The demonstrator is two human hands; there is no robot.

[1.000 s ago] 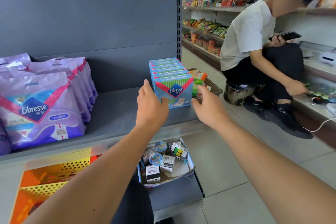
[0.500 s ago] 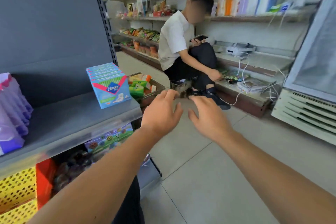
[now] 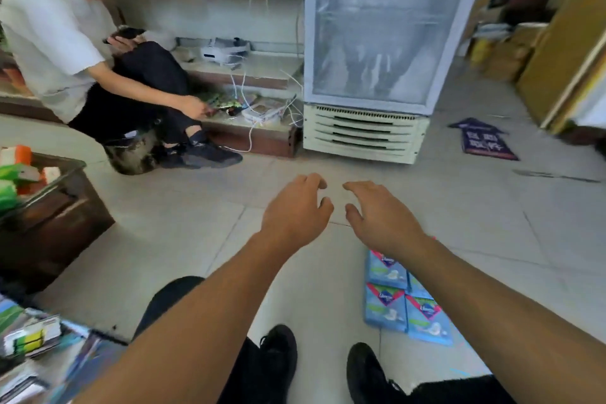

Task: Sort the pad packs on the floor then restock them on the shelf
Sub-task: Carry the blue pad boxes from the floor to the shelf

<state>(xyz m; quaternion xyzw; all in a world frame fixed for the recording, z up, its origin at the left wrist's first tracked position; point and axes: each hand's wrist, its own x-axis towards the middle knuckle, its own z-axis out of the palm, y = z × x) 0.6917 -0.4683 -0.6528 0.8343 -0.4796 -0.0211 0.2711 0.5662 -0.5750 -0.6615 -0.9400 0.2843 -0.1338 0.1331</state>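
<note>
Both hands hang empty over bare floor tile, the left hand (image 3: 296,208) and right hand (image 3: 380,213) close together, fingers loosely curled and spread, holding nothing. Below the right forearm, blue pad packs (image 3: 405,302) lie flat on the floor (image 3: 492,207), touching one another in a small cluster just beside the person's black shoes (image 3: 278,357). The forearm hides part of that cluster, so the count is unclear. A blind reach down could catch only one pack's edge, or scatter the group; a shifting foot might step on the nearest pack. A glass-door cooler (image 3: 377,43) stands well apart beyond.
</note>
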